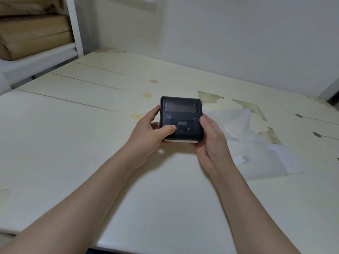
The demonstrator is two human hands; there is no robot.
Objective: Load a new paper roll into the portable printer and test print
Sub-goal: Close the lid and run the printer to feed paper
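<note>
Stretching across most of the view is a pale cream table (73, 143) of long boards with seams running back toward a plain off-white wall (238, 33); its coating is worn through in brownish patches along the far right side. At far left a white shelf frame (75, 26) holds brown cardboard packages (33, 28), cut off by the edge of the view. Near the middle, the left hand (148, 132) wraps the left side of the black portable printer (181, 118), its thumb lying on the button panel below a small display. The printer is held just above the table, lid closed, with a thin white edge of paper (180, 141) showing at its near side. The right hand (211, 136) curls around the printer's right side, fingers mostly hidden beneath. To the right, crumpled translucent white wrapping (256, 143) lies on the table beside a small white slip (239, 160). The printer's logo and button markings are too small to read.
</note>
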